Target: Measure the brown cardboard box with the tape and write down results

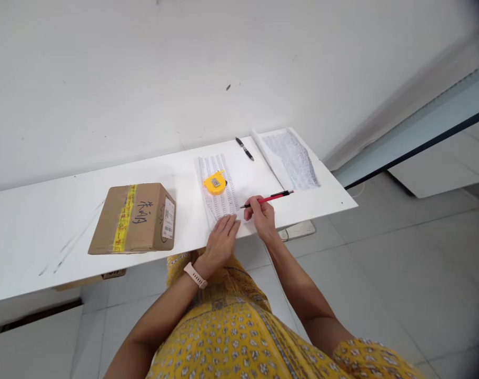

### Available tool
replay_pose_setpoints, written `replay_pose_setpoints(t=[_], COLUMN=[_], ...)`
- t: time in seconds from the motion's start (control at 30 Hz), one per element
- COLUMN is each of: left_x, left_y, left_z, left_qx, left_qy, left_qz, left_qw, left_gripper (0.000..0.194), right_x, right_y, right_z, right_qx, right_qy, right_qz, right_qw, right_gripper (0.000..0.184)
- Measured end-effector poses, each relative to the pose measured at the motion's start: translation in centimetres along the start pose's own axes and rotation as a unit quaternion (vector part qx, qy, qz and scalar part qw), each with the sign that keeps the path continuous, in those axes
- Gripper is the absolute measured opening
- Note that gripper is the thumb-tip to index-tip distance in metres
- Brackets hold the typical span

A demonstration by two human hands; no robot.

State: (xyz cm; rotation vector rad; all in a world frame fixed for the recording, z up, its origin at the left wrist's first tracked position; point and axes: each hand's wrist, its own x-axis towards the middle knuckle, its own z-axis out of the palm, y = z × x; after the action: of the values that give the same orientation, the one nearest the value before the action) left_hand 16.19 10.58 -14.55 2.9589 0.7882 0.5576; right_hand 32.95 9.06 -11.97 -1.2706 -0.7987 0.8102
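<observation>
My left hand [222,238] lies flat, fingers stretched out, on the lower edge of a printed sheet of paper [228,199]. Between the fingers of my right hand [261,215] is a red and black mechanical pencil [271,198], its tip pointing left at the sheet's right side. A yellow tape measure [215,182] rests on the upper part of the same sheet, just beyond my left hand. Whether the pencil tip touches the paper I cannot tell.
A taped cardboard box [140,218] with handwriting and a label stands left on the white table [188,210]. Behind the sheet lies a black pen [245,149]. A booklet of written pages [290,158] lies at the right end. A wall [164,79] runs along the back.
</observation>
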Motion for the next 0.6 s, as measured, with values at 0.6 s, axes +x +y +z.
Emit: replay_pose_setpoints(t=[0.6], left_x=[0.5], left_y=[0.7], left_z=[-0.9], left_qx=[0.040], left_qy=[-0.071], left_qz=[-0.012], left_qw=[0.997], left_gripper=[0.046], right_x=[0.9], right_y=[1.6], right_z=[-0.2], right_qx=[-0.203], right_qy=[0.002], right_qz=[-0.054], right_qw=[0.978], right_gripper=[0.022])
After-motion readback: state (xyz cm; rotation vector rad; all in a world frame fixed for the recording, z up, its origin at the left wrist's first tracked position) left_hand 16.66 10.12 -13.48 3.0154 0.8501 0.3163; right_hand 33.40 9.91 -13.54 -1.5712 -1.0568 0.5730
